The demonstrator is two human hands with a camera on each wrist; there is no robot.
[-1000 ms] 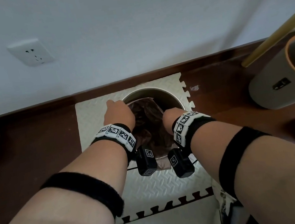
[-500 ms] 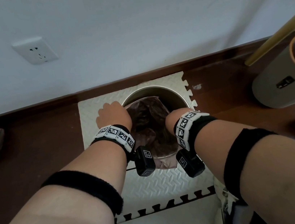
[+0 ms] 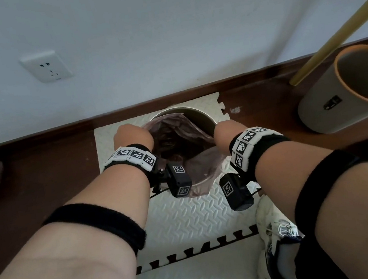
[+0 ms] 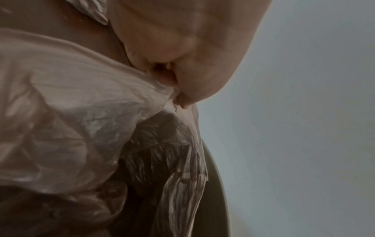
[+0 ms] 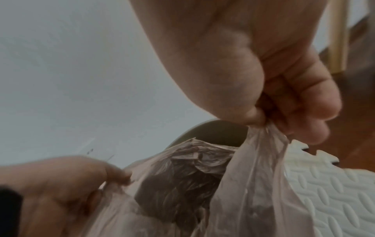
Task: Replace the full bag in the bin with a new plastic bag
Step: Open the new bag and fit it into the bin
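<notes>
Here the left hand [image 3: 131, 136] and right hand [image 3: 225, 131] each pinch the full bag's [image 3: 173, 138] rim, apparently half-freed from the bin [image 3: 200, 113]; next, lift it straight out.

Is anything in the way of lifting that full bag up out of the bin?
Nothing visible. The left hand and right hand each pinch the pink bag at its edge, and the space above the bin is open.
</notes>
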